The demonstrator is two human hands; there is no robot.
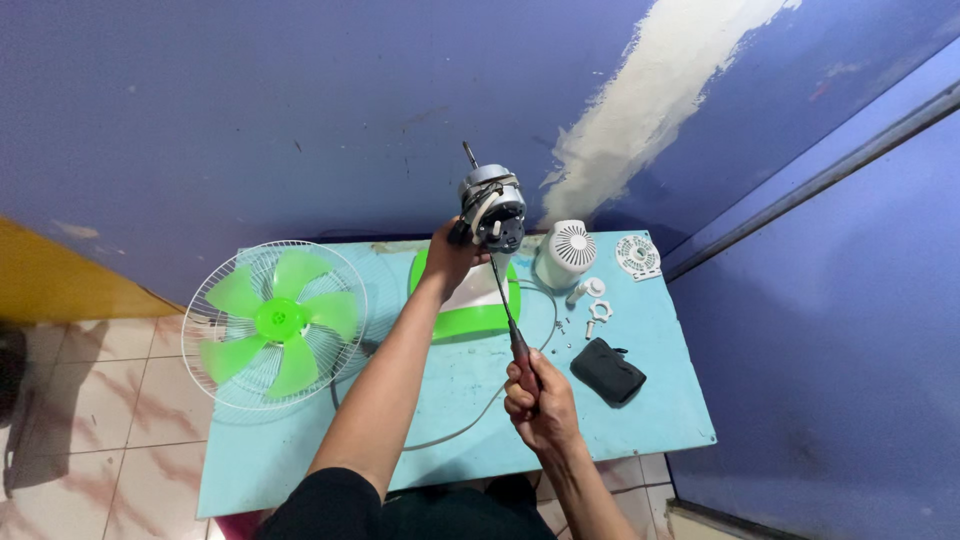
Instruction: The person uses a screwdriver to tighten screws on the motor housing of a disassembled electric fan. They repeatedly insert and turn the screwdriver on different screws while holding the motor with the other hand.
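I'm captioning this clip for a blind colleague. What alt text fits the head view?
The left hand steadies a bare grey fan motor upright while the right hand holds a red-handled screwdriver to it, over a light blue table. A white wire guard with green fan blades, a white motor cover and a black pouch lie around.

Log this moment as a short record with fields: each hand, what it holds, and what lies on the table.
left hand: grips the fan motor, raised above the table
right hand: holds a screwdriver, tip up at the motor
table: light blue, against a purple wall
on table, left: white grille with green blades
on table, middle: green and white fan base
on table, right: white motor cover, small white parts, black pouch
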